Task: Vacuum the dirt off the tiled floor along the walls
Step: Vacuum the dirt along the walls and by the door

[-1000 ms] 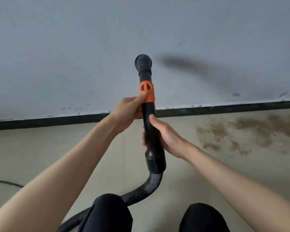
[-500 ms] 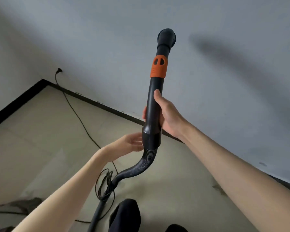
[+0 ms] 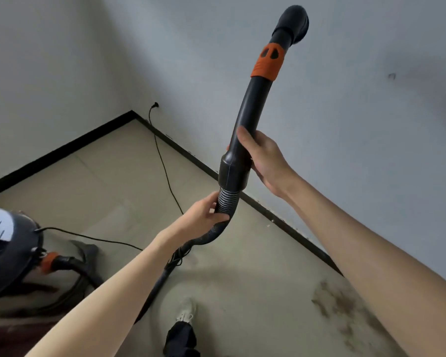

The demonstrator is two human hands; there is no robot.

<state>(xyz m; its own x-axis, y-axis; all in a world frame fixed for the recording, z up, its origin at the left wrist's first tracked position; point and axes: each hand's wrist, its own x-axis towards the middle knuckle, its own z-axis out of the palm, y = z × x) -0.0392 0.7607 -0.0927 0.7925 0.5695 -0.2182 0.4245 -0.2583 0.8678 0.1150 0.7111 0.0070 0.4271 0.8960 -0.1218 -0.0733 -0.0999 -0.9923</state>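
right hand [image 3: 264, 161] gripping wand [image 3: 252, 104], left hand [image 3: 204, 215] on hose [image 3: 225, 202]

**What you cannot see**

Your vacuum canister [image 3: 9, 249] is cut off by the left edge and blurred — its markings cannot be read. The hose [image 3: 155, 287] passes behind your left forearm [image 3: 108, 292]. The right hand [image 3: 265, 161] hides its own fingers behind the wand [image 3: 245, 130]. The dirt patch [image 3: 345, 313] runs under your right arm — extent unknown.
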